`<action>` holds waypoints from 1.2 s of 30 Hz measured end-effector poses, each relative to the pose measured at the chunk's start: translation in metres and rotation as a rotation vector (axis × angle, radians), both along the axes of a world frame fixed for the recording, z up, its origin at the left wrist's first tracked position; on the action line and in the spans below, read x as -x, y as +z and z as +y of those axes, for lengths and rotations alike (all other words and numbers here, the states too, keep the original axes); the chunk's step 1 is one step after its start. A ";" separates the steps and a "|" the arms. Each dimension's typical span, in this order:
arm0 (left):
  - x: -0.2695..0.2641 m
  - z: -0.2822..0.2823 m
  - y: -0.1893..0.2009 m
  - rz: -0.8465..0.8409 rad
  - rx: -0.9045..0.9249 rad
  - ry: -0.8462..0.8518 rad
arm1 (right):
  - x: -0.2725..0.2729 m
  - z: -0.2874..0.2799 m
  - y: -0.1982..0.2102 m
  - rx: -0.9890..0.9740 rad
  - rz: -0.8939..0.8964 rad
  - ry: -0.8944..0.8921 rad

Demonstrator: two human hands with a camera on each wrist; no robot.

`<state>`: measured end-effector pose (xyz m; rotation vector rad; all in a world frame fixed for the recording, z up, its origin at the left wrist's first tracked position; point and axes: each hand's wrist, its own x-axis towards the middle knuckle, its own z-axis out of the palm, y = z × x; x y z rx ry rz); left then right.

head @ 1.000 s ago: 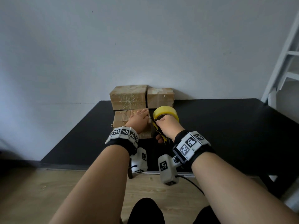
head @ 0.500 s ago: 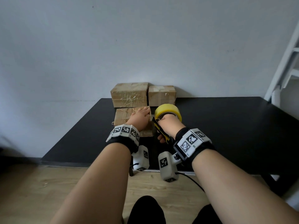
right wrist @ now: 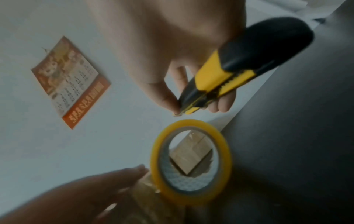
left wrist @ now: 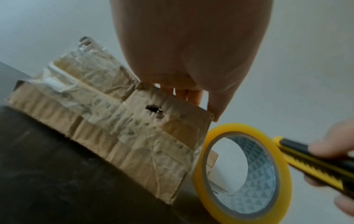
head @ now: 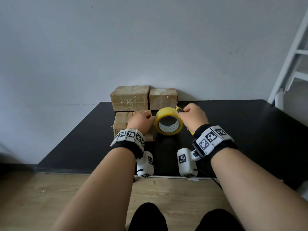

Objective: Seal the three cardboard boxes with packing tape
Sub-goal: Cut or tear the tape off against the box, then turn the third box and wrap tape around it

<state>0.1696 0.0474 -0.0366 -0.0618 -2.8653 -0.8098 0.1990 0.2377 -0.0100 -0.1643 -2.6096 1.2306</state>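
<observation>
Three taped cardboard boxes stand on the black table [head: 236,130]: two against the wall [head: 130,98] [head: 163,99] and a near box [head: 122,121]. My left hand [head: 145,120] presses on the near box's [left wrist: 134,136] right end, fingers over its top edge. A yellow tape roll [head: 168,121] stands on edge just right of that box. Right of the roll, my right hand [head: 185,114] grips a yellow and black utility knife [right wrist: 239,68], its tip near the roll's top. The roll [left wrist: 243,174] and the knife [left wrist: 306,156] also show in the left wrist view.
A white ladder-like frame [head: 293,64] stands at the right by the table's far corner. A calendar [right wrist: 70,81] hangs on the wall. The table's front edge runs just under my wrists, with wooden floor [head: 50,197] below.
My right hand, with the knife, has moved from the gap between the near box and the roll to the roll's right side, uncovering the roll. The left hand stays on the near box.
</observation>
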 end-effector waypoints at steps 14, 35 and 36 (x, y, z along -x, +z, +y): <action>0.009 0.010 0.002 0.017 0.122 0.161 | 0.032 0.022 -0.040 -0.375 -0.416 0.024; 0.015 -0.008 0.008 -0.060 -0.047 0.089 | 0.053 -0.031 0.002 -0.231 -0.152 0.290; 0.015 -0.007 0.008 -0.063 -0.033 0.092 | 0.054 -0.032 0.003 -0.213 -0.151 0.294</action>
